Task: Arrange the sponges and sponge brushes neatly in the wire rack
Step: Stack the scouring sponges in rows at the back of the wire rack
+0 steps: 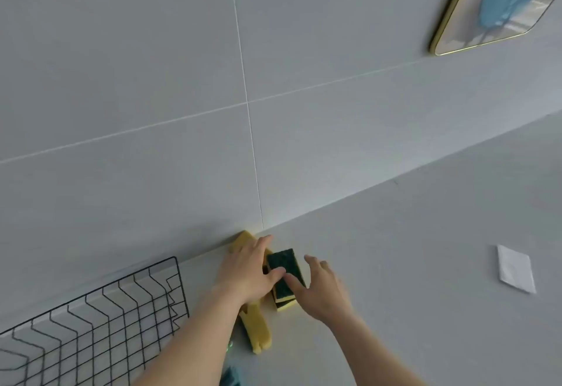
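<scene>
A stack of green-topped sponges (285,276) is pinched on the counter (425,264) between the left hand (248,270), thumb on top, and the open right hand (322,288). The stack could shear apart if lifted unevenly. Its long axis is seen running toward the wall, away from the empty wire rack (100,325) at left.

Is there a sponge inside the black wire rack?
No, the wire rack looks empty; the sponges sit on the counter under both hands.
</scene>
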